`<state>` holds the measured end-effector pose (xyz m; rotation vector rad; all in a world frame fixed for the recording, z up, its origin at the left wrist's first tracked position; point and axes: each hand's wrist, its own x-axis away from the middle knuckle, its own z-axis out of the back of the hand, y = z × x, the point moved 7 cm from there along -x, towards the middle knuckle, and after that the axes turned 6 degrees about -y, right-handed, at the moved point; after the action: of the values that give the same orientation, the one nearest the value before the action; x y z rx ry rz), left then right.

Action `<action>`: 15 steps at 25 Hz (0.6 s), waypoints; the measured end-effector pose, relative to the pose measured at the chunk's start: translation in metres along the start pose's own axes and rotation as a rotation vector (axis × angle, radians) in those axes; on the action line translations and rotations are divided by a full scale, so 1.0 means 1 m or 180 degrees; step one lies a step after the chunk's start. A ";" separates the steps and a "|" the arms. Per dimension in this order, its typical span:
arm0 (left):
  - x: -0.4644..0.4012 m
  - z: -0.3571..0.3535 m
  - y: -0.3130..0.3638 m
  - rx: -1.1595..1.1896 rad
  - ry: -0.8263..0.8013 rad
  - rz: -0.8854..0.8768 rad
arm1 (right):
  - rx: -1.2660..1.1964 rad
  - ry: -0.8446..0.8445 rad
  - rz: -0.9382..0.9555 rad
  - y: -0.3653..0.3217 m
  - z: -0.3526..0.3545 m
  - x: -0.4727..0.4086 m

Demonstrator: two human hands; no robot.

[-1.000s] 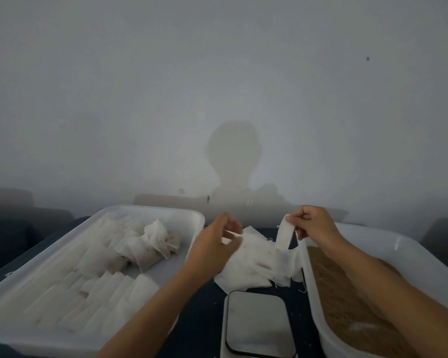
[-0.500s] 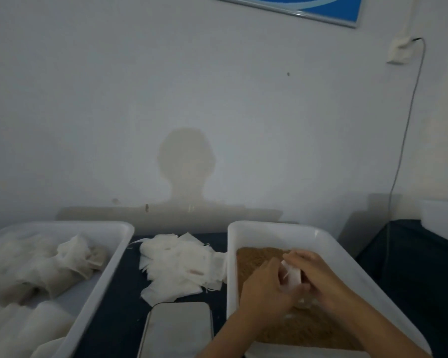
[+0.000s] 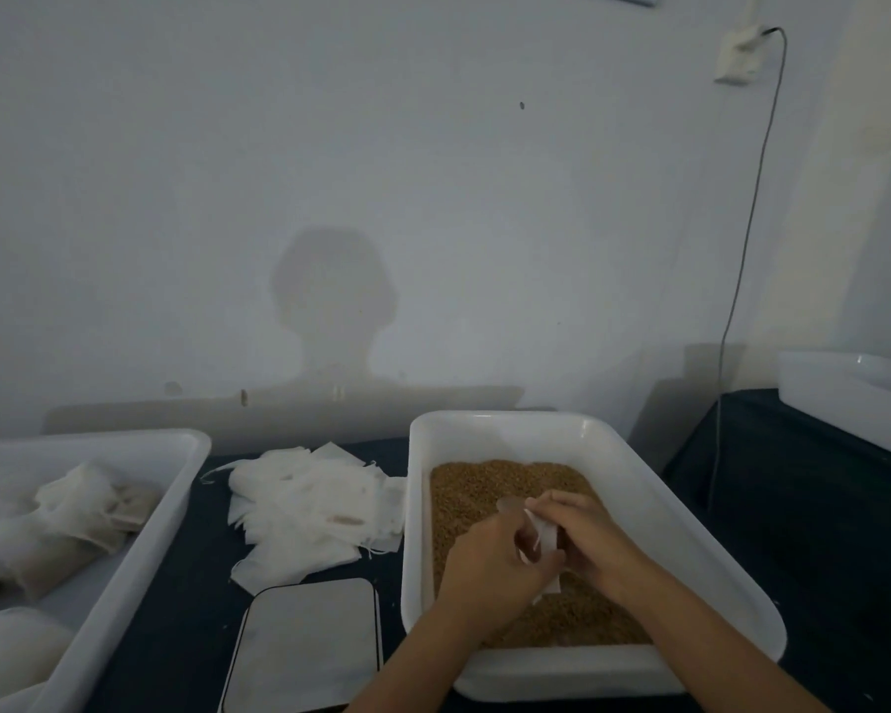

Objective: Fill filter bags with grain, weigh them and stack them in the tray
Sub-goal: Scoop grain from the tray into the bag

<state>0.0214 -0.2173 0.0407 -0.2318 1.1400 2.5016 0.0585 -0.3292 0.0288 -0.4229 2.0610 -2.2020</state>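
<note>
Step in hand: filling, judged from both hands working one filter bag (image 3: pixel 545 538) over the grain (image 3: pixel 484 494).
Left hand (image 3: pixel 489 568): fingers curled, pinching the bag's near-left edge.
Right hand (image 3: pixel 590 537): fingers curled round the bag's right side, thumb on top.
Bag position: held between the two hands, inside the grain bin (image 3: pixel 654 486), just above or touching the grain; which one cannot be told.
Bag long axis: roughly upright, tilted, lower end toward the grain, upper end toward the fingers of the left hand. Whether the mouth is open cannot be told.
Key relation: the grain lies directly below and ahead of the bag; both hands are equally close, the right slightly farther in.
Scale (image 3: pixel 307 645): left of the bin, near the left forearm, nothing on it.
Spare bags (image 3: pixel 299 512): a loose pile between the two containers.
Tray (image 3: pixel 140 537): far left, filled bags (image 3: pixel 73 512) lying in it.
Risk, as judgement: thin bag may collapse or spill on lifting.
</note>
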 end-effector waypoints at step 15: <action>0.001 0.005 -0.010 0.0320 0.0313 0.0220 | -0.0472 -0.0464 0.0058 0.001 -0.006 0.003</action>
<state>0.0248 -0.2078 0.0371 -0.2953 1.3305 2.5080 0.0535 -0.3241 0.0279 -0.5576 2.1473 -1.9518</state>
